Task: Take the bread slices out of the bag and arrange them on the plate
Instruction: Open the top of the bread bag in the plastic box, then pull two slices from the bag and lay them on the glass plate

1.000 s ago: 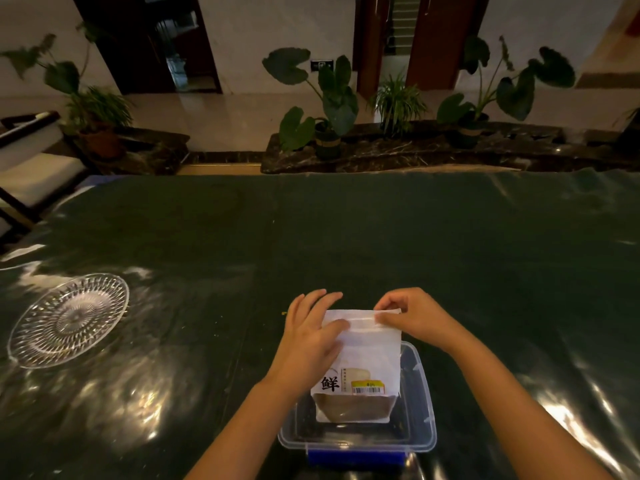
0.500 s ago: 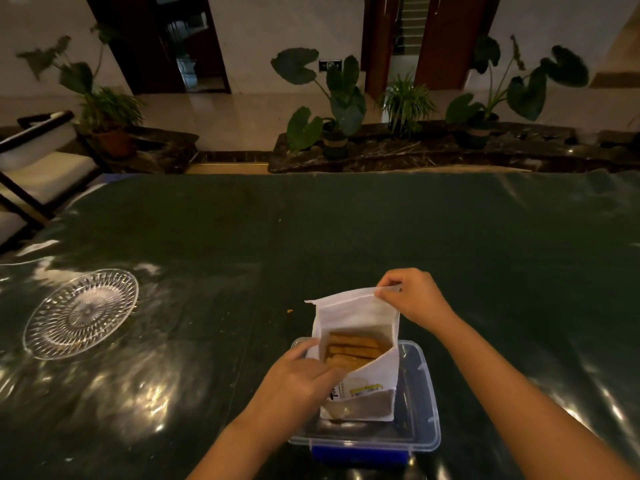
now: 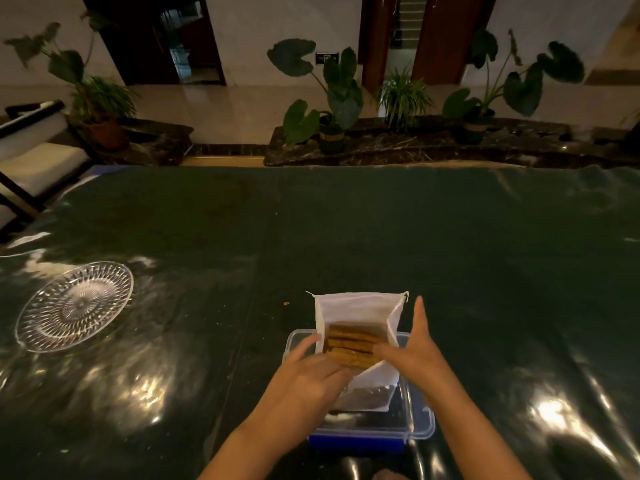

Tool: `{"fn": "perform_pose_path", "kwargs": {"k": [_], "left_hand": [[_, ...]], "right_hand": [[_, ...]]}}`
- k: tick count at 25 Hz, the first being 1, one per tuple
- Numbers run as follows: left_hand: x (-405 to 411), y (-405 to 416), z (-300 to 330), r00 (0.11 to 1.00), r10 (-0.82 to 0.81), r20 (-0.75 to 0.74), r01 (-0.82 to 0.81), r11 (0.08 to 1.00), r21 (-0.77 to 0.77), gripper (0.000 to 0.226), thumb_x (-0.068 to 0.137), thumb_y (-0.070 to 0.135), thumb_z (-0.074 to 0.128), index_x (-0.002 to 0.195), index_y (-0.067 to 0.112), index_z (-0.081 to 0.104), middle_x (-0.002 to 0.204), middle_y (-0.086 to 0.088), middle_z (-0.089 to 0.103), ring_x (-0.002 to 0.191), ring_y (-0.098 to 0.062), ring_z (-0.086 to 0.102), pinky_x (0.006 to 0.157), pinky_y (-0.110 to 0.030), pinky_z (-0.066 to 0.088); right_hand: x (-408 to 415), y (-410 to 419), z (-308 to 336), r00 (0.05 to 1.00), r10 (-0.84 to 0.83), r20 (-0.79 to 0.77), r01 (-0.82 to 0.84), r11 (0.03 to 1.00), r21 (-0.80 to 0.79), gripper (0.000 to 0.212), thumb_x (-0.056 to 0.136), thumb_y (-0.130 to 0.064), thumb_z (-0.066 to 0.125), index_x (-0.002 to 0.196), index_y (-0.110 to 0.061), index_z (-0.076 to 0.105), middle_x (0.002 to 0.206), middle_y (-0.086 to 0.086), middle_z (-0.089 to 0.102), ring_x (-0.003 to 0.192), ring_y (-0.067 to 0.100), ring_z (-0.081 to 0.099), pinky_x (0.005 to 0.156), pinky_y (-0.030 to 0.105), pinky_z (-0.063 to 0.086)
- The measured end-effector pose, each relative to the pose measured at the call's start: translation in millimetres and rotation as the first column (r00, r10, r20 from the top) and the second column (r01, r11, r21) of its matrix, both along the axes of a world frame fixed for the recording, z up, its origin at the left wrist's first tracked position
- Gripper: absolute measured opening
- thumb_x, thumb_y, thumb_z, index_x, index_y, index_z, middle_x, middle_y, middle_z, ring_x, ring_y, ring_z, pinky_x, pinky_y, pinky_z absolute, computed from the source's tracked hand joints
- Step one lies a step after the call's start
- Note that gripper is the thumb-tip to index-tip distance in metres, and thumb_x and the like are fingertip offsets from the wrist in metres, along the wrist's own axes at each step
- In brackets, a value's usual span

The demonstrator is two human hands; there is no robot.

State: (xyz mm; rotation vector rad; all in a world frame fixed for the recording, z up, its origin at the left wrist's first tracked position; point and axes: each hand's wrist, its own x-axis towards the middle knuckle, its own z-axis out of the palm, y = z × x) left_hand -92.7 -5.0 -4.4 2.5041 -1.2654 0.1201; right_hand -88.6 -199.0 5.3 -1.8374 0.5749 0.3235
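Note:
A white bread bag [image 3: 360,306] stands open in a clear plastic box [image 3: 420,426] near the table's front edge. Several brown bread slices [image 3: 349,337] show on edge inside the bag's mouth. My left hand [image 3: 304,379] grips the bag's near front edge and holds it down. My right hand [image 3: 412,355] is at the bag's right side, fingers spread, thumb over the slices and one finger pointing up. An empty cut-glass plate [image 3: 74,306] lies far to the left on the table.
The dark green glossy table cover [image 3: 346,230] stretches wide ahead and to both sides. A few crumbs [image 3: 286,303] lie left of the bag. Potted plants [image 3: 332,98] line a ledge beyond the far edge; a chair [image 3: 31,147] stands at the far left.
The bag was shut a second ago; both hands pulled its mouth open. My right hand has let go of the top edge and come down to the slices.

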Motion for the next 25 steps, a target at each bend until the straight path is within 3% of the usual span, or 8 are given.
{"fn": "perform_pose_path", "kwargs": {"k": [4,6,8,9,11,13,18,25], "left_hand": [[-3,1,3,0.999,0.043,-0.002,-0.043,0.996,-0.076,0.03,0.073,0.033,0.07,0.101,0.036,0.058,0.091,0.016,0.072,0.091,0.006,0.061,0.102,-0.04,0.045],[-3,1,9,0.947,0.261,-0.188,-0.305,0.912,-0.275,0.015,0.077,0.044,0.058,0.092,0.04,0.059,0.087,0.017,0.068,0.086,0.009,0.057,0.087,-0.031,0.053],[8,0,21,0.731,0.479,-0.486,-0.664,0.666,-0.341,0.024,0.071,0.064,0.049,0.081,0.042,0.052,0.084,0.015,0.062,0.079,0.003,0.057,0.068,-0.019,0.048],[20,-2,26,0.613,0.541,-0.575,-0.752,0.623,-0.216,0.038,0.067,0.073,0.043,0.079,0.038,0.051,0.08,0.012,0.061,0.073,-0.001,0.058,0.06,-0.019,0.046],[42,-10,36,0.534,0.642,-0.549,-0.694,0.704,0.148,0.061,0.064,0.081,0.039,0.088,0.027,0.053,0.08,0.006,0.063,0.071,-0.008,0.059,0.053,-0.025,0.043],[52,-22,40,0.572,0.676,-0.464,-0.627,0.725,0.283,0.06,0.067,0.069,0.054,0.104,0.022,0.053,0.092,0.001,0.065,0.079,-0.016,0.062,0.058,-0.03,0.049],[56,-3,29,0.525,0.612,-0.591,-0.703,0.704,0.104,0.018,0.079,0.015,0.065,0.096,0.02,0.065,0.081,0.0,0.07,0.07,-0.013,0.068,0.066,-0.035,0.058],[41,20,26,0.412,0.519,-0.749,-0.745,0.665,0.05,0.013,0.079,0.013,0.068,0.085,0.026,0.068,0.076,0.009,0.07,0.058,0.0,0.068,0.055,-0.017,0.051]], "right_hand": [[-7,-6,2,0.998,-0.021,-0.061,0.017,0.998,-0.054,0.086,0.084,-0.015,0.059,0.144,-0.03,-0.002,0.144,0.011,0.037,0.122,0.03,0.047,0.086,0.043,0.051],[-8,-15,3,0.997,-0.02,-0.076,0.011,0.993,-0.118,0.072,0.087,-0.011,0.052,0.145,-0.024,0.011,0.145,0.012,0.036,0.122,0.032,0.047,0.089,0.045,0.052],[-13,-18,4,0.996,0.021,-0.089,-0.034,0.99,-0.136,0.056,0.088,-0.012,0.049,0.14,-0.018,0.029,0.139,0.014,0.044,0.119,0.032,0.051,0.092,0.051,0.05],[-14,-17,5,0.995,0.039,-0.09,-0.052,0.988,-0.143,0.046,0.089,-0.013,0.049,0.134,-0.016,0.039,0.132,0.015,0.05,0.113,0.031,0.055,0.091,0.051,0.05],[-14,-12,11,0.993,0.091,-0.075,-0.103,0.979,-0.175,0.027,0.09,-0.017,0.048,0.117,-0.016,0.053,0.112,0.011,0.061,0.097,0.025,0.062,0.086,0.047,0.054],[-13,-7,17,0.988,0.14,-0.06,-0.15,0.965,-0.214,0.015,0.091,-0.019,0.046,0.101,-0.02,0.057,0.096,0.003,0.062,0.087,0.019,0.063,0.082,0.041,0.056],[-15,-17,22,0.994,0.092,-0.05,-0.102,0.968,-0.23,0.015,0.089,-0.015,0.048,0.082,-0.016,0.061,0.089,0.011,0.067,0.081,0.024,0.066,0.08,0.046,0.056],[-20,-30,21,0.993,0.084,-0.085,-0.098,0.979,-0.179,0.014,0.088,-0.016,0.053,0.097,-0.012,0.064,0.101,0.013,0.068,0.088,0.021,0.065,0.084,0.042,0.055]]}}
